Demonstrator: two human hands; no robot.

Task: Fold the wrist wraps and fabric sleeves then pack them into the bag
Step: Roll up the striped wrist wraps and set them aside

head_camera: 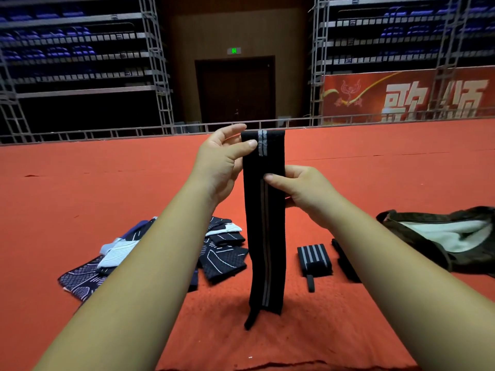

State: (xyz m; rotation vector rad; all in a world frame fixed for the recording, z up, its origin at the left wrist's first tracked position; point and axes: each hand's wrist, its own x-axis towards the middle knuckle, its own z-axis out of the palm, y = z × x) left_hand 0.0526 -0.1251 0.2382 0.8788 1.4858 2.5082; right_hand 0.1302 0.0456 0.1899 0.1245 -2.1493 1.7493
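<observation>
A person holds a long black wrist wrap (263, 236) upright in front of them, its grey stripes running down the middle; the left hand (222, 162) pinches the top left corner, thumb on the near face and fingers curled behind the upper edge; the right hand (300, 188) pinches the wrap a little lower from the right side, thumb pressed across the near face up to the stripes, the other fingers hidden behind the cloth; the top of the wrap looks doubled over, with a short striped flap between the two hands; the rest hangs straight down, and a thin black loop (250, 321) dangles from its lower end close to the red carpeted floor (80, 196), though whether it touches cannot be told.

On the floor to the left lies a loose heap of fabric sleeves (222, 261), dark with white line patterns and some pale blue parts, partly hidden by the left forearm; to the right of the hanging wrap sits a folded wrist wrap (314, 259), striped on top, with a short tab pointing toward the person; just beside it lies a black strip (345, 261), half covered by the right forearm; farther right the dark bag (466, 261) lies open, showing its pale lining.
</observation>
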